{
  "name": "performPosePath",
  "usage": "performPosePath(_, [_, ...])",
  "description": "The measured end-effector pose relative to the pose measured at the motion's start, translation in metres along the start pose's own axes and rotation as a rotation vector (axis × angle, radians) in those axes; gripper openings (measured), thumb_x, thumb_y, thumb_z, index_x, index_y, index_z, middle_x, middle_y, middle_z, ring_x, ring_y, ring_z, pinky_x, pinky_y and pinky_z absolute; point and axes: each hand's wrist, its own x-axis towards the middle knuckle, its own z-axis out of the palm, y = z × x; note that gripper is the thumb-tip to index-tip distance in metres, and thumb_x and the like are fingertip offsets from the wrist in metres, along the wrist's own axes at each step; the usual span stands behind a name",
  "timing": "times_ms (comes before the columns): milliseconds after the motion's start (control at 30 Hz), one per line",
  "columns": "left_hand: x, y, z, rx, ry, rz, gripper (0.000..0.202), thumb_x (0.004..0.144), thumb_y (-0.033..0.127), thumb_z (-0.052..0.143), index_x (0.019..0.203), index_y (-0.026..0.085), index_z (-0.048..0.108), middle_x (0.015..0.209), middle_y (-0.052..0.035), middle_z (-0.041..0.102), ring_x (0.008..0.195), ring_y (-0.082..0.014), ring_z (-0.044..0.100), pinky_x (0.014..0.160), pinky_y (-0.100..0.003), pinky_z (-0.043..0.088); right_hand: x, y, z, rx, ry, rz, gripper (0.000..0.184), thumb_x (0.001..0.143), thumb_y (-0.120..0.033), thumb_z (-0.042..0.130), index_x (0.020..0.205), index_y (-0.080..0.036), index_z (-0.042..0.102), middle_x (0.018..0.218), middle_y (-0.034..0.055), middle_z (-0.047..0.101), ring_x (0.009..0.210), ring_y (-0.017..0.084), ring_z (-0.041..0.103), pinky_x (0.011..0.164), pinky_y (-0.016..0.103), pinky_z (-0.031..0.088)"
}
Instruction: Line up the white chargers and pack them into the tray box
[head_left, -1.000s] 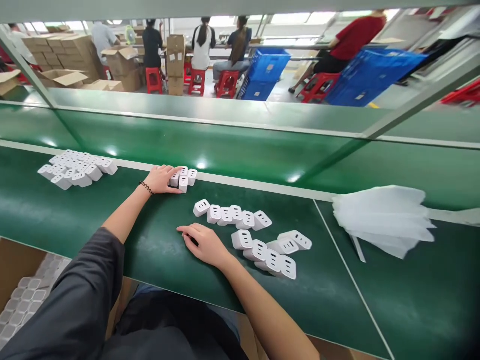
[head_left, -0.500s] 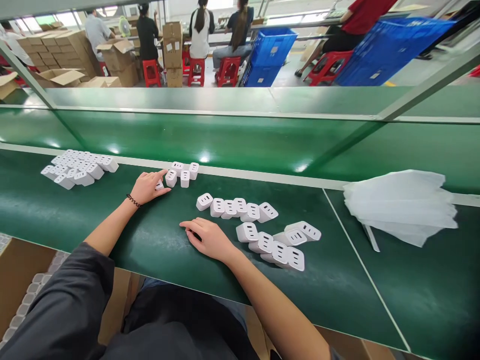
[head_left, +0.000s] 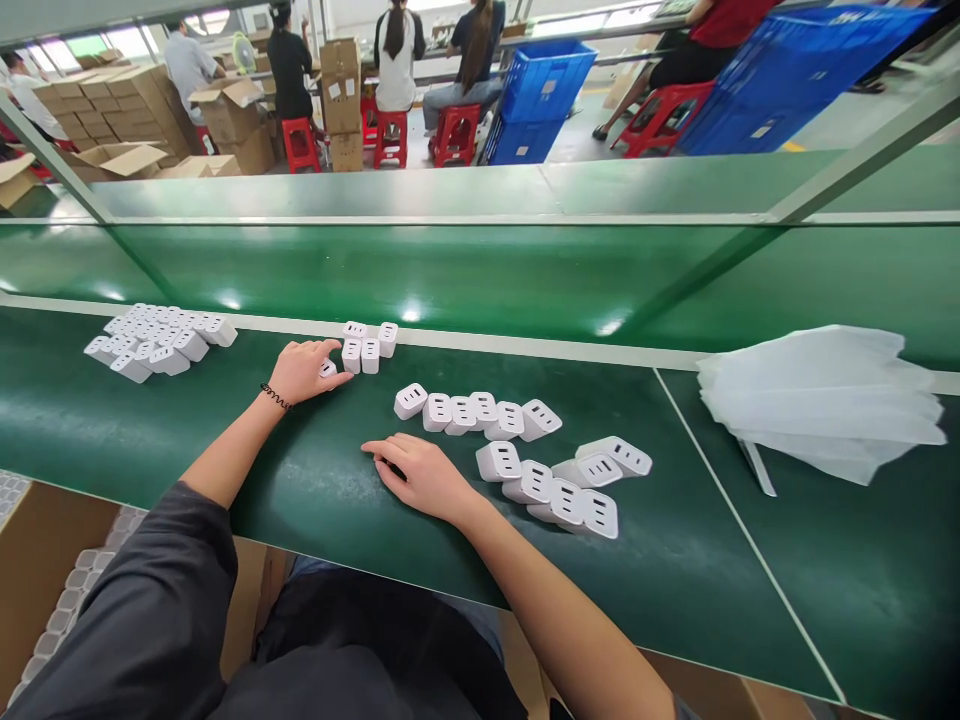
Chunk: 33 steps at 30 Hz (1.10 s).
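On the worktop [head_left: 319,490], just left of the plug cluster [head_left: 370,356], the left hand [head_left: 300,372] has its grip around one plug [head_left: 328,369]. Nearer to the wearer than this cluster, the right hand [head_left: 421,475] rests, its grip loose and unclosed.

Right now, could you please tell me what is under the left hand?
Under the left hand, part of one white block shows; the rest of it and anything else beneath are hidden.

The left hand [head_left: 300,373] is held well forward, half closed, and the right hand [head_left: 421,476] nearer, loosely curled
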Motion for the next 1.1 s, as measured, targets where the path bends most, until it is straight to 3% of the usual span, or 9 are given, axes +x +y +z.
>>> performPosePath(200, [0.016,0.016,0.004,-0.008,0.030,-0.044,0.059,0.085,0.061,0.058,0.128,0.020,0.057,0.095,-0.0102,0.073,0.095,-0.0296,0.068,0.083,-0.038,0.043,0.001,0.001,0.000,0.006,0.004,-0.004,0.026,0.096,-0.015,0.045,0.115,-0.020,0.062,0.092,0.0058,0.071,0.084,0.018,0.066,0.074,0.031,0.054])
performPosePath(367, [0.005,0.019,-0.001,-0.057,0.020,-0.009,0.050,0.086,0.056,0.058,0.120,0.019,0.057,0.090,-0.0065,0.072,0.091,-0.0277,0.068,0.084,-0.038,0.044,0.001,0.001,-0.002,0.000,0.002,-0.005,0.028,0.095,-0.015,0.045,0.116,-0.021,0.062,0.091,0.0054,0.071,0.084,0.018,0.066,0.074,0.030,0.054])
performPosePath(500, [-0.012,0.025,-0.010,-0.126,-0.045,0.128,0.049,0.083,0.057,0.059,0.115,0.020,0.055,0.090,-0.0014,0.072,0.082,-0.0214,0.068,0.085,-0.034,0.045,0.001,0.001,-0.004,0.013,0.078,0.109,0.039,0.096,-0.020,0.045,0.134,-0.021,0.049,0.109,0.0082,0.069,0.080,0.017,0.066,0.071,0.032,0.057])
performPosePath(600, [-0.021,0.037,-0.015,-0.180,-0.142,0.336,0.045,0.083,0.058,0.059,0.109,0.021,0.055,0.087,0.0003,0.071,0.079,-0.0191,0.068,0.085,-0.033,0.045,0.001,0.001,-0.005,0.030,0.153,0.231,0.053,0.095,-0.028,0.050,0.146,-0.024,0.035,0.135,0.0133,0.056,0.075,0.015,0.066,0.063,0.032,0.058])
performPosePath(667, [-0.025,0.047,-0.017,-0.199,-0.199,0.455,0.044,0.085,0.057,0.057,0.109,0.020,0.055,0.085,-0.0005,0.069,0.078,-0.0191,0.067,0.083,-0.033,0.045,0.002,0.000,-0.006,0.023,0.147,0.255,0.061,0.094,-0.029,0.053,0.149,-0.027,0.030,0.145,0.0142,0.047,0.077,0.016,0.066,0.062,0.033,0.059])
performPosePath(733, [-0.029,0.056,-0.018,-0.187,-0.224,0.502,0.046,0.086,0.059,0.057,0.108,0.019,0.054,0.086,-0.0020,0.068,0.080,-0.0201,0.066,0.081,-0.034,0.044,0.002,-0.001,-0.006,0.018,0.111,0.246,0.063,0.093,-0.027,0.053,0.151,-0.028,0.027,0.145,0.0130,0.048,0.080,0.017,0.067,0.064,0.034,0.059])
performPosePath(933, [-0.041,0.067,-0.025,-0.192,-0.288,0.433,0.070,0.076,0.078,0.059,0.107,0.016,0.052,0.093,-0.0055,0.065,0.086,-0.0249,0.062,0.079,-0.038,0.042,0.001,0.001,-0.012,0.058,0.024,0.252,0.069,0.088,-0.025,0.059,0.150,-0.025,0.028,0.131,0.0116,0.056,0.087,0.021,0.067,0.069,0.037,0.059])
performPosePath(1100, [-0.050,0.069,-0.031,-0.413,-0.399,0.355,0.065,0.075,0.069,0.069,0.111,0.019,0.049,0.097,-0.0052,0.062,0.089,-0.0230,0.059,0.081,-0.037,0.046,-0.001,0.006,-0.017,0.142,-0.031,0.187,0.082,0.087,-0.031,0.064,0.154,-0.028,0.017,0.126,0.0097,0.061,0.083,0.020,0.066,0.070,0.037,0.057])
